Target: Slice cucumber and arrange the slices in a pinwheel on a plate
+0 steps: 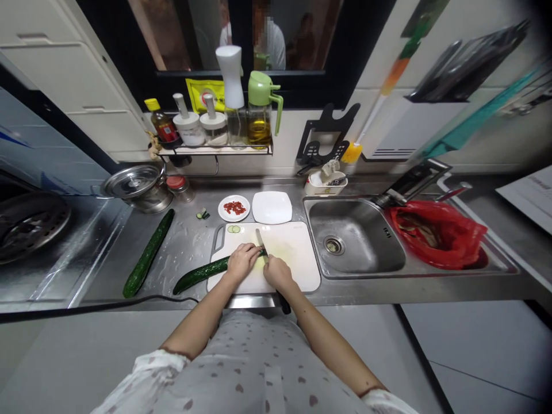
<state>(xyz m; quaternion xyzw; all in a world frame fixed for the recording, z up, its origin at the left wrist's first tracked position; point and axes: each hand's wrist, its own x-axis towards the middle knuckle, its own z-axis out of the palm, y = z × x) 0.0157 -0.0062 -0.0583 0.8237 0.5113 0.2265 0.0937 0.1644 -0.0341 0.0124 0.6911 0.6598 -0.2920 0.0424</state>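
Observation:
My left hand (242, 260) is closed over the right end of a long green cucumber (200, 275) that lies across the left edge of a white cutting board (293, 253). My right hand (277, 272) grips the handle of a knife (261, 242). Its blade points away from me and meets the cucumber beside my left fingers. Two cucumber slices (234, 229) lie at the board's far left corner.
A second whole cucumber (149, 253) lies to the left on the steel counter (185, 241). Behind the board are a small plate of red chilli (234, 207) and a white square plate (271, 207). On the right is a sink (353, 238), then a red bag (437, 233).

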